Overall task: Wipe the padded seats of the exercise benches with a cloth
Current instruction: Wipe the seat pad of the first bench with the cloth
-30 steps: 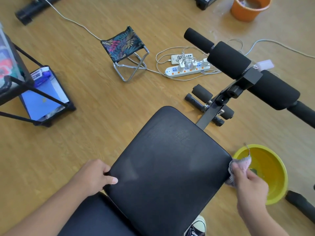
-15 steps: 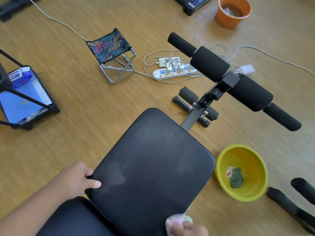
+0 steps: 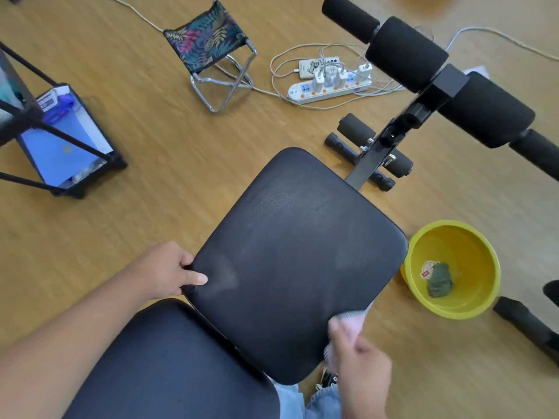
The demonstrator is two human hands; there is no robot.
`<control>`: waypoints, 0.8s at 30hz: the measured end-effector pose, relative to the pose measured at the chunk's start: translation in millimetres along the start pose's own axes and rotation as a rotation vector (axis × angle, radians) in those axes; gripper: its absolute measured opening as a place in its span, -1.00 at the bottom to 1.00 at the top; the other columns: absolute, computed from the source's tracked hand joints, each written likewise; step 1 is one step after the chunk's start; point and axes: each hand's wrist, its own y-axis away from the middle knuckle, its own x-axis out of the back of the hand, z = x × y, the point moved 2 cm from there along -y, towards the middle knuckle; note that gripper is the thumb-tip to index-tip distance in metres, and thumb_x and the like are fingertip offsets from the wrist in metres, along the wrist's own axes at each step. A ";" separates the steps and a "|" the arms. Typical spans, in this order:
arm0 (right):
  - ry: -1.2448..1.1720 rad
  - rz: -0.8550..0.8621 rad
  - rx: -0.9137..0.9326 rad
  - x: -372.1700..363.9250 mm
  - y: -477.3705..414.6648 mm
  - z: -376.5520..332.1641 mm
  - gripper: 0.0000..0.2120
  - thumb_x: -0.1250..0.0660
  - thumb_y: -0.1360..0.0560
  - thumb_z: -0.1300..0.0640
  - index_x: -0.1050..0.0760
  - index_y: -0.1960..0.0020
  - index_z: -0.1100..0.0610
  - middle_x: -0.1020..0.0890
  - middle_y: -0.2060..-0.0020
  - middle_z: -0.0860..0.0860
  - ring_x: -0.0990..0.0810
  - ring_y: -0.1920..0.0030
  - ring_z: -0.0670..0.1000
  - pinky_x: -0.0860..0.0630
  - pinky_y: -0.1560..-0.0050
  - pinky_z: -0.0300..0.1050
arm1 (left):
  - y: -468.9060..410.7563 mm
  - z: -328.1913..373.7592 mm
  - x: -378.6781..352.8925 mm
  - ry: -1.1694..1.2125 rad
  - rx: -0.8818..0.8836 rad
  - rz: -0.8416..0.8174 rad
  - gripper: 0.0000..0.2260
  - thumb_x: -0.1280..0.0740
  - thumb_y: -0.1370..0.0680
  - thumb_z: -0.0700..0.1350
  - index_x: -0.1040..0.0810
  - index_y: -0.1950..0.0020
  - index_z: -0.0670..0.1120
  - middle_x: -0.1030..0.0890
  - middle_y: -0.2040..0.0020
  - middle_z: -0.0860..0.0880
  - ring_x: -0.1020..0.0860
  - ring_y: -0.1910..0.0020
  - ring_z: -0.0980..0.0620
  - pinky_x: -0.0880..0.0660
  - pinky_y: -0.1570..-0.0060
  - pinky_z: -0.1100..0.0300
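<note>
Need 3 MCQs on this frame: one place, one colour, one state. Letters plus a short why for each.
1. Where is the basin relative to the seat pad?
A. on the floor to its right
B. on top of it
C. under the folding stool

2. What colour is the basin?
A. blue
B. yellow
C. white

3. What is the left hand doing?
A. holding the cloth
B. resting flat on the floor
C. gripping the pad's left edge

Answers: 1 A, it sits on the wood floor beside the pad's right edge. 2 B, its rim and wall are yellow. 3 C, its fingers wrap the edge; the right hand has the cloth.
</note>
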 end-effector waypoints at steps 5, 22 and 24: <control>0.153 -0.381 -0.020 -20.3 43.5 39.1 -0.45 -0.57 -0.31 -0.10 -0.34 0.58 0.14 -0.40 0.60 -0.01 -0.39 0.54 -0.11 -0.34 0.40 -0.29 | 0.8 1.1 0.9 0.040 -0.001 -0.015 -0.55 -0.58 -0.44 -0.05 -0.33 0.42 -0.09 -0.33 0.39 0.03 -0.60 0.49 0.02 -0.67 -0.05 -0.06; 0.133 -0.496 -0.042 -30.5 64.2 56.6 -0.45 -0.57 -0.33 0.00 -0.18 0.45 0.05 -0.25 0.52 -0.04 -0.24 0.41 -0.02 -0.22 0.33 -0.17 | 24.6 18.4 0.8 0.040 0.028 0.004 -0.53 -0.51 -0.51 -0.05 -0.27 0.41 -0.07 -0.32 0.42 -0.01 -0.76 0.15 -0.19 -0.35 0.33 0.18; 0.200 -0.487 0.030 -30.3 67.6 53.7 -0.48 -0.52 -0.28 -0.06 -0.18 0.46 0.08 -0.27 0.54 -0.06 -0.26 0.42 -0.01 -0.25 0.32 -0.16 | 24.8 19.9 0.5 0.041 0.029 -0.006 -0.53 -0.50 -0.52 -0.05 -0.25 0.39 -0.07 -0.33 0.40 -0.03 -0.76 0.13 -0.20 -0.34 0.28 0.16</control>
